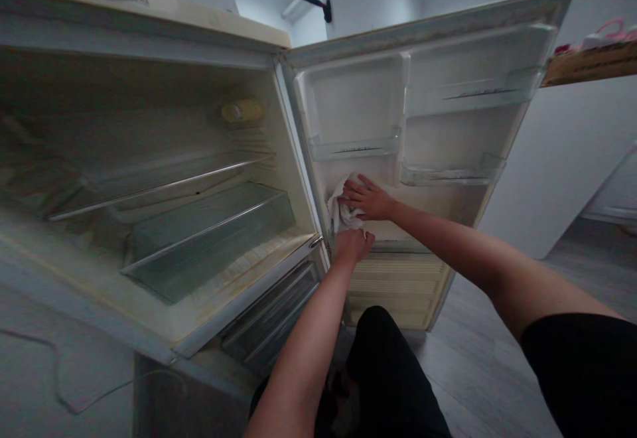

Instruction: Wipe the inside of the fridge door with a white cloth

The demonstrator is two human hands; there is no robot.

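An old white fridge stands open in front of me. Its door swings out to the right. My right hand presses a white cloth flat against the inner door panel, fingers stretched over it, just below the left door bin. My left hand sits directly under the cloth with its fingers curled around the cloth's lower end, close to the door's hinge edge.
Inside the fridge are glass shelves and a clear drawer; a yellowish knob sits on the back wall. A second door bin hangs at right. A wooden shelf juts out at upper right. My dark-clad knees are below.
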